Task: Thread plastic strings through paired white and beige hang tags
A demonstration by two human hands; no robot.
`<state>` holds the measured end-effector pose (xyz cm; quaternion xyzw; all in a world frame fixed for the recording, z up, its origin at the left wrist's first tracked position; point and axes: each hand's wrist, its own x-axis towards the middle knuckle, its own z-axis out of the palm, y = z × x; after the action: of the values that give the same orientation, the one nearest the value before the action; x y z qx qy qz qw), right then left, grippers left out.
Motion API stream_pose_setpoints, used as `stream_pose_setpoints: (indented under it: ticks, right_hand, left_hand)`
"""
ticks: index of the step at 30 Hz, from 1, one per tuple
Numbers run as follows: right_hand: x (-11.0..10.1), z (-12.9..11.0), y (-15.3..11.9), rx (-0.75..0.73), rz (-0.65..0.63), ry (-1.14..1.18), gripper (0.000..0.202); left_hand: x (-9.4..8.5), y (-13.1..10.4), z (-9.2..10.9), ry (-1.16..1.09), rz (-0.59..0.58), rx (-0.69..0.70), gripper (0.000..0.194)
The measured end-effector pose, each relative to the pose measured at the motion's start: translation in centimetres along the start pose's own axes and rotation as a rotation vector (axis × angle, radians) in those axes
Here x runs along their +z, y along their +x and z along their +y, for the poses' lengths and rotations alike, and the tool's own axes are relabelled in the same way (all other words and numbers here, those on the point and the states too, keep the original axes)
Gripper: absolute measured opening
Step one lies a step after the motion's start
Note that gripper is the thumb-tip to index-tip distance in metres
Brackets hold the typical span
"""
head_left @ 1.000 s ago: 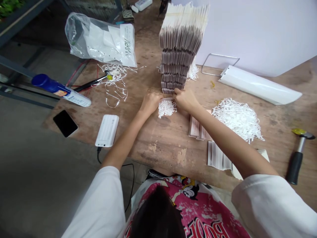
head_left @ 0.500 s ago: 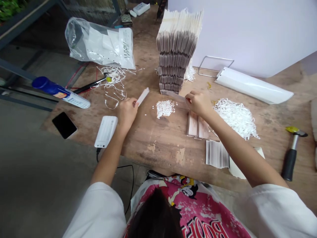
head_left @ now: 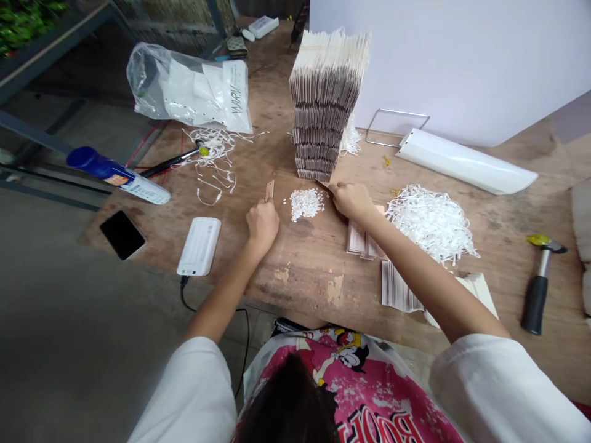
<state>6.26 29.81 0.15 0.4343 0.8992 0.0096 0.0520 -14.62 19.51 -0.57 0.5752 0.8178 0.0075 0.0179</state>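
My left hand [head_left: 263, 223] is closed on a small brown card strip [head_left: 269, 190] whose end sticks up past the fingers, left of a pile of tiny white pieces [head_left: 307, 203]. My right hand [head_left: 351, 199] pinches a thin card [head_left: 323, 183] at the foot of the tall stack of folded cards [head_left: 327, 104]; most of that card is hidden. Beneath my right forearm lie flat cards [head_left: 357, 238] and a row of cards on edge [head_left: 398, 289]. A heap of white strings [head_left: 431, 223] sits beyond that forearm.
Left side: a plastic bag [head_left: 189, 86], loose strings, a blue-capped can [head_left: 119, 175], a phone [head_left: 122, 234] and a power bank [head_left: 199, 246] with a cable. Right side: a hammer [head_left: 539, 289] and a curved white sheet [head_left: 466, 161]. A wire frame [head_left: 397, 111] stands behind.
My left hand has moved right and nearer the table's front edge, with its card turned more upright. My right hand has moved left and slightly down, towards the foot of the stack.
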Motion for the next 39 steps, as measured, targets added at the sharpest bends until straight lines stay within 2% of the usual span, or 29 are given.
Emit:
stream_pose_setpoints:
  ticks: [12,15,20,26,30,35,39]
  right_hand:
    - [-0.1,-2.4,0.0,-0.098,-0.041,0.099,0.029]
    - [-0.6,-1.8,0.0,-0.056,-0.021,0.111,0.031]
    - [-0.7,-0.5,0.3,0.038,-0.014,0.119,0.033]
    - [-0.1,-2.9,0.4,0.006,-0.031,0.17,0.032]
    - [-0.3,-4.4,0.3,-0.023,-0.034,0.201,0.031]
    - [-0.6,-4.4,-0.1,0.002,-0.004,0.221,0.03]
    - [-1.2,-3.7,-0.8,0.051,0.058,0.239,0.032]
  left_hand:
    - [-0.8,-0.5,4.8,-0.074,-0.032,0.119,0.032]
    - [-1.2,-0.3,4.4,-0.081,-0.008,0.107,0.033]
    - [-1.1,0.4,2.9,-0.072,0.042,0.004,0.035]
    - [0.1,0.0,4.4,-0.097,0.03,0.06,0.032]
    - [0.2,-0.2,5.4,-0.129,0.022,0.099,0.028]
    - [-0.3,-0.4,5.3,-0.155,0.051,0.076,0.028]
    - [-0.7,-0.6,4.3,-0.297,0.157,0.032,0.03]
